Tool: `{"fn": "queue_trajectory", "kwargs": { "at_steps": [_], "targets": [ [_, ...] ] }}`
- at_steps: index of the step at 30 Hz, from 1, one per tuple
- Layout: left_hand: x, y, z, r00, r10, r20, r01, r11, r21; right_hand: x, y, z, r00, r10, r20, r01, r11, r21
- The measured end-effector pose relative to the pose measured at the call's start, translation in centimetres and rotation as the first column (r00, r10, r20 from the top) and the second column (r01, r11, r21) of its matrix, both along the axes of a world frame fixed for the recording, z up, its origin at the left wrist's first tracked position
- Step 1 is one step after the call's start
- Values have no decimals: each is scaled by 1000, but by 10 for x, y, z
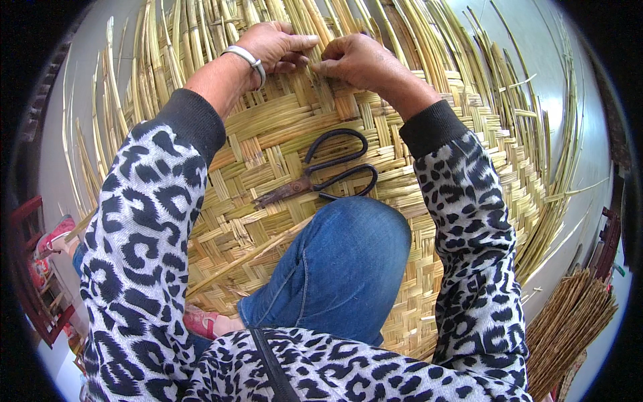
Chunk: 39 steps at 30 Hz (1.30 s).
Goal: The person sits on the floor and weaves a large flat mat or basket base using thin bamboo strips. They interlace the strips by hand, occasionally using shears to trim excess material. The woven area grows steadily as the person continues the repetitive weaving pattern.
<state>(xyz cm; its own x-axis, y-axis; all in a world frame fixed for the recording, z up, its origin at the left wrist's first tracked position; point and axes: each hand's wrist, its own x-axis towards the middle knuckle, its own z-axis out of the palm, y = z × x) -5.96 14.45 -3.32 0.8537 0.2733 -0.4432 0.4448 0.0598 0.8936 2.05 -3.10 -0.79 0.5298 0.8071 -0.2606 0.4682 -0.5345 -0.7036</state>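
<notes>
Your left hand pinches pale strips toward the woven mat's far edge; black-handled scissors lie nearer its middle; your right hand pinches strips too; brown stalks sit beyond the right edge.

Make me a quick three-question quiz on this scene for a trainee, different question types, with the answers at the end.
1. Multiple choice: what do the dark metal scissors with black looped handles lie on?
A) the grey floor
B) the woven mat of yellow-green plant strips
C) a bundle of thin brown stalks

2. True or false: the scissors are being held.

3. Short answer: which wrist wears the rigid, pale silvery bracelet?

Key:
1. B.
2. False; the left hand and right hand are at the strips, farther up the picture.
3. The left wrist.
</notes>
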Motion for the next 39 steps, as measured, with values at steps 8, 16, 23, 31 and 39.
{"fn": "queue_trajectory", "kwargs": {
  "at_steps": [8, 16, 23, 31, 39],
  "targets": [
    [-11, -12, 13, 999, -36, 19, 35, 997, 62, -1, -3, -6, 998, 0, 69, -1, 1000, 8],
    [-29, -34, 41, 994, 98, 56, -106, 981, 165, -16, -11, -9, 978, -132, 163, 115, 987, 112],
    [-133, 26, 101, 975, 158, 158, -190, 959, 212, -30, -8, 0, 943, -129, 306, 136, 991, -1],
    [-343, 134, 92, 739, 658, -148, -668, 744, -27, -55, -11, -9, 811, -148, 566, 137, 989, 61],
    [-444, 178, 12, 290, 926, -243, -901, 179, -395, -110, 5, 19, 879, -136, 457, 93, 989, 114]
  ]
}}
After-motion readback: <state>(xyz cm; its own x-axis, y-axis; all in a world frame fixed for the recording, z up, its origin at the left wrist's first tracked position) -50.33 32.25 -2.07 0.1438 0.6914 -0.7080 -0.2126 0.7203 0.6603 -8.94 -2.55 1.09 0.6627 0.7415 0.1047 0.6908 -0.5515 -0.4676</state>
